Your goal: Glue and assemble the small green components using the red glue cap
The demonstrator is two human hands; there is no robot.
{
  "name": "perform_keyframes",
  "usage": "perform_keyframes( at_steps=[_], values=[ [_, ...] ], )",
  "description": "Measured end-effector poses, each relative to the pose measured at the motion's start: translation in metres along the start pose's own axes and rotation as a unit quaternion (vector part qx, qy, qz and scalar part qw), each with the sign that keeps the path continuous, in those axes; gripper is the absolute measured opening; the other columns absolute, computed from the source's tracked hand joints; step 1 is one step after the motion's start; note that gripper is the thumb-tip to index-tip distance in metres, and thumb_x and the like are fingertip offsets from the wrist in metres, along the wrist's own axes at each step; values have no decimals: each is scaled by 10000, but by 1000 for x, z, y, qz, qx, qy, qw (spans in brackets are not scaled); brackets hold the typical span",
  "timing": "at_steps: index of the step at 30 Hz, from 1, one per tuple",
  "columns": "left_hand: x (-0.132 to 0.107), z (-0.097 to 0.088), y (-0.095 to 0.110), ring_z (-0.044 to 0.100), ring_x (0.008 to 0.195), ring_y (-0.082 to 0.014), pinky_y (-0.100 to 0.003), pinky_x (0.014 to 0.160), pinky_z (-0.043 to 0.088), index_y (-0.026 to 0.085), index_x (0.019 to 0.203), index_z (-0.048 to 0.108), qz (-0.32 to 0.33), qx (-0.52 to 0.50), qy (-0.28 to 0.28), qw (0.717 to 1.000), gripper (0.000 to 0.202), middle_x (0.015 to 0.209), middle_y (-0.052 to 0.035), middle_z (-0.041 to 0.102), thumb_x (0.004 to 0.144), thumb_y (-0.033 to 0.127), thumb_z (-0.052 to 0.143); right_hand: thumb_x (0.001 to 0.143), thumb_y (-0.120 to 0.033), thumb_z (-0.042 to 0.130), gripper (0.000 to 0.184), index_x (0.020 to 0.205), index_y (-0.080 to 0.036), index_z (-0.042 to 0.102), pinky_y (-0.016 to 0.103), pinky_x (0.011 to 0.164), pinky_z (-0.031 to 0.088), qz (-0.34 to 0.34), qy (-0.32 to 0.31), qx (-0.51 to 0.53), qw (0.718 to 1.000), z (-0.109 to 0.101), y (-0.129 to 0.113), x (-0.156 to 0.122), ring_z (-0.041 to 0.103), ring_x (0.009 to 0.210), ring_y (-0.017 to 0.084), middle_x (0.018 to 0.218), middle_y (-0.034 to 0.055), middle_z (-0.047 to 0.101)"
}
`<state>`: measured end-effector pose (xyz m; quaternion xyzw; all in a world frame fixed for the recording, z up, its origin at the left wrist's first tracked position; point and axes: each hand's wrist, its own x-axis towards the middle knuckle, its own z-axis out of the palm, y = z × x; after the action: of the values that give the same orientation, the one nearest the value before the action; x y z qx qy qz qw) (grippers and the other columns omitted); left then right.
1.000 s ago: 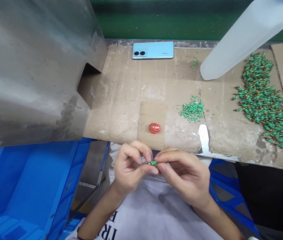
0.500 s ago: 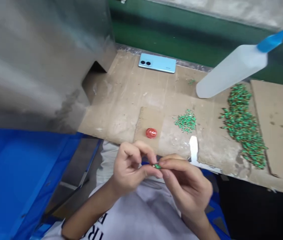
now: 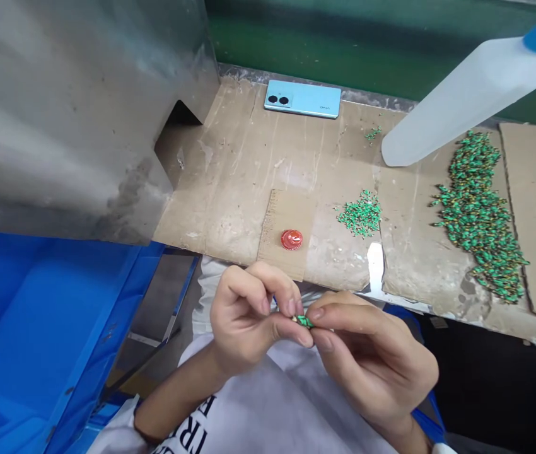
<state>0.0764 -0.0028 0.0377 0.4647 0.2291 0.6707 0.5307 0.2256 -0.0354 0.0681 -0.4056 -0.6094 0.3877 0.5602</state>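
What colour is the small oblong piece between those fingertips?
Mostly green: the small oblong piece shows in the head view.

Cardboard-covered bench [image 3: 234, 189], blue phone [image 3: 302, 99], white bottle [image 3: 461, 102], cardboard pad [image 3: 291, 211] under red round piece [image 3: 291, 239], small green pile [image 3: 361, 214], large green heap [image 3: 480, 214]

The phone [image 3: 302, 99] reads "vivo"; the shirt [image 3: 268, 403] shows partial lettering, "TR".

left hand [image 3: 244, 318] and right hand [image 3: 379, 359] in pinches
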Motion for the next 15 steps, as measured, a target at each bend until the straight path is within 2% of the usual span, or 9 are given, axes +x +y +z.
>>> perform_keyframes(
  at_steps=[5, 9, 15],
  values=[
    [-5, 6, 1, 704, 660, -71, -166, 643, 628, 219, 833, 392, -12, -10, 45, 999, 571, 781, 82, 644, 874, 184, 961, 922, 30, 731, 421, 1229, -249, 802, 283, 697, 719, -6, -4, 2, 1000, 3, -2, 0, 826, 772, 193, 942, 41, 861],
    [-5, 10, 1, 675, 635, -72, -182, 620, 622, 216, 804, 364, -20, -3, 80, 997, 592, 759, 84, 616, 895, 230, 949, 925, 5, 729, 377, 1203, -238, 807, 299, 676, 721, 1, 12, 7, 1000, 8, -5, 2, 816, 733, 190, 939, 50, 860],
    [-5, 11, 1, 647, 626, -58, -161, 632, 612, 209, 788, 328, -20, -6, 92, 996, 651, 735, 93, 588, 863, 221, 974, 908, 23, 723, 398, 1186, -246, 819, 299, 625, 719, 21, 13, 14, 1000, 11, -7, 3, 820, 703, 198, 916, 47, 864]
  ],
)
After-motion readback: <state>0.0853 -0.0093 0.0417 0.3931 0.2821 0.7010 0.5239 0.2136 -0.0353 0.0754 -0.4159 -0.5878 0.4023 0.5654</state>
